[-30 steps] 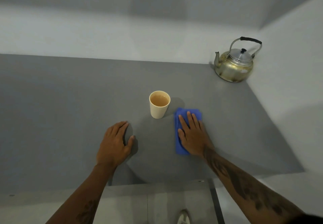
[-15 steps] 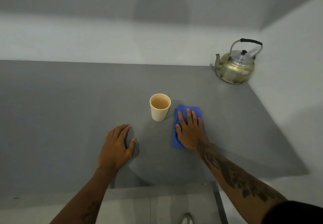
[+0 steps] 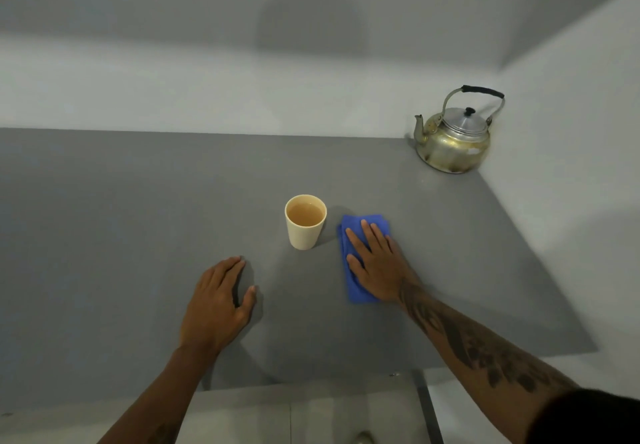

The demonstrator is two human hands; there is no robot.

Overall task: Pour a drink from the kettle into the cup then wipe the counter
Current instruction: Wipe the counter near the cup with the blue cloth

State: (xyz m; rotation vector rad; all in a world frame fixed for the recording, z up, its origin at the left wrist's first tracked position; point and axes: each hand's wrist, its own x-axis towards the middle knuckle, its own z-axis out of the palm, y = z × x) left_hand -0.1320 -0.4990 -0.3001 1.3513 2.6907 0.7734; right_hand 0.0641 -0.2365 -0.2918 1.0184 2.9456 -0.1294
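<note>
A cream cup (image 3: 305, 232) holding a brown drink stands upright in the middle of the grey counter (image 3: 104, 235). Just to its right lies a folded blue cloth (image 3: 349, 232), and my right hand (image 3: 379, 263) presses flat on it with the fingers spread. My left hand (image 3: 216, 305) rests palm down on the counter, in front of the cup and to its left, holding nothing. A tarnished metal kettle (image 3: 452, 140) with a black-gripped handle sits in the far right corner, its spout pointing left.
White walls close the counter at the back and on the right. The counter's front edge runs just below my forearms, with pale floor beyond it.
My right hand has slid the blue cloth away from me and a little to the right, beside the cup. The left hand, cup and kettle stay put.
</note>
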